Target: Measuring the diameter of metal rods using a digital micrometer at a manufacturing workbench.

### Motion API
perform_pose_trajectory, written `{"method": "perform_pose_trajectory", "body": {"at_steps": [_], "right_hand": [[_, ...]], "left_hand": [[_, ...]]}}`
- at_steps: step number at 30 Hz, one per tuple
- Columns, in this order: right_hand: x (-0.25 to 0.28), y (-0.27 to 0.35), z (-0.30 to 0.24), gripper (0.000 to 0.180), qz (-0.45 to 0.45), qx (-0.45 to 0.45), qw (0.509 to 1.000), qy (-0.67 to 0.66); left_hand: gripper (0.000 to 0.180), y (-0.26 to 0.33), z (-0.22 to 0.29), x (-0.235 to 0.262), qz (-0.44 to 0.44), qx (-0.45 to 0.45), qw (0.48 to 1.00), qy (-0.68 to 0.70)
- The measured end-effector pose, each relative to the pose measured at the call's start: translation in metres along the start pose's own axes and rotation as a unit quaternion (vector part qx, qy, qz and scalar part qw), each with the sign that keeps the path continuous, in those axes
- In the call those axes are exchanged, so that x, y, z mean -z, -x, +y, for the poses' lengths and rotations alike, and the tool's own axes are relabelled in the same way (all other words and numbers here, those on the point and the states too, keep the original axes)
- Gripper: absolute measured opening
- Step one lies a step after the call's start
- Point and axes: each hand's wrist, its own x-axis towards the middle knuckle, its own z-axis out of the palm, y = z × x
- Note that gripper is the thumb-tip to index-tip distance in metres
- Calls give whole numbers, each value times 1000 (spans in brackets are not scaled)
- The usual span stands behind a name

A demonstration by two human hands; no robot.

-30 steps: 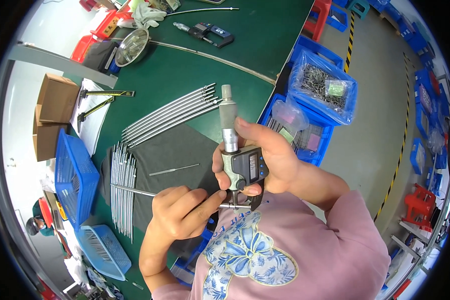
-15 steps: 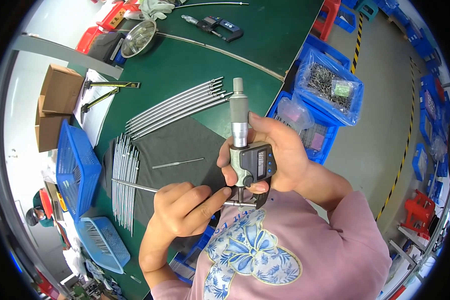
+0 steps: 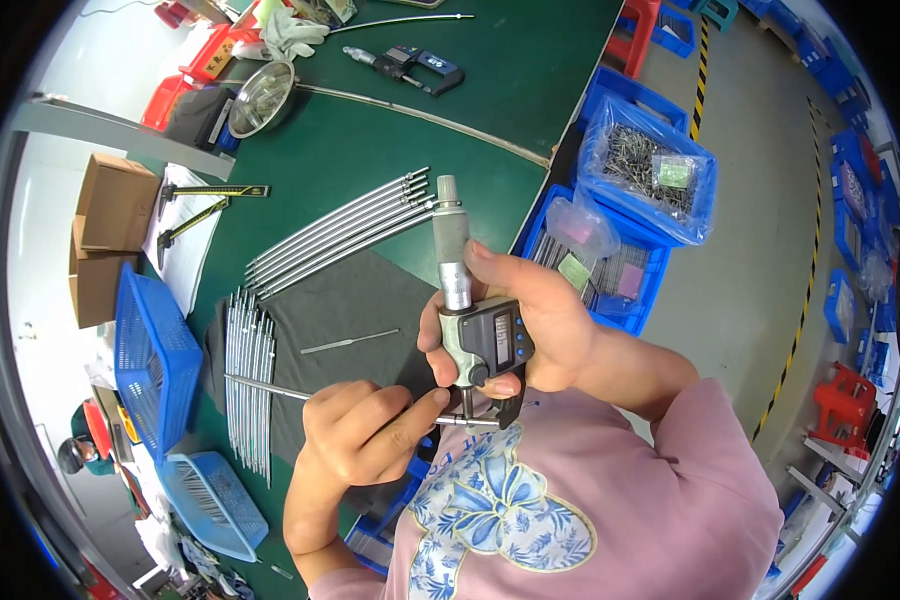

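My right hand (image 3: 550, 315) is wrapped round a digital micrometer (image 3: 452, 245), thumb up beside its sleeve. The small display faces up toward me. In my left hand (image 3: 360, 430) is a thin metal rod (image 3: 268, 386), gripped by curled fingers; its far end reaches left over other rods. Its near end (image 3: 480, 422) sits between the micrometer's jaws, close to my chest. Below them on the table lies a dark grey cloth (image 3: 360, 290) with a slim needle file-like tool (image 3: 350, 341) on it. Several rods (image 3: 250, 390) lie side by side on the cloth's left part.
A second group of rods (image 3: 340, 225) lies beyond the cloth. Two calipers (image 3: 215, 190) rest on paper at the left, near blue baskets (image 3: 160, 350). Another micrometer (image 3: 410, 68) and a metal bowl (image 3: 262, 98) are farther back. Blue bins (image 3: 650, 170) of parts stand right of the table.
The view has shifted slightly, so the table items sit lower and more to the left. Both hands still hold the rod and micrometer together, in nearly the same pose.
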Motion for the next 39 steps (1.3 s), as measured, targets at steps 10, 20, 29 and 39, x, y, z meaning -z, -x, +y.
{"method": "perform_pose_trajectory", "body": {"at_steps": [10, 20, 29, 39], "right_hand": [[6, -10, -7, 68, 68, 66, 995, 26], [-6, -25, 13, 63, 58, 68, 996, 0], [-17, -25, 18, 63, 10, 18, 1000, -17], [-24, -23, 18, 65, -12, 12, 1000, -7]], "left_hand": [[22, 10, 9, 39, 486, 90, 863, 107], [14, 52, -7, 91, 669, 47, 409, 619], [17, 54, -7, 72, 678, 76, 312, 661], [17, 59, -8, 64, 682, 104, 289, 664]]}}
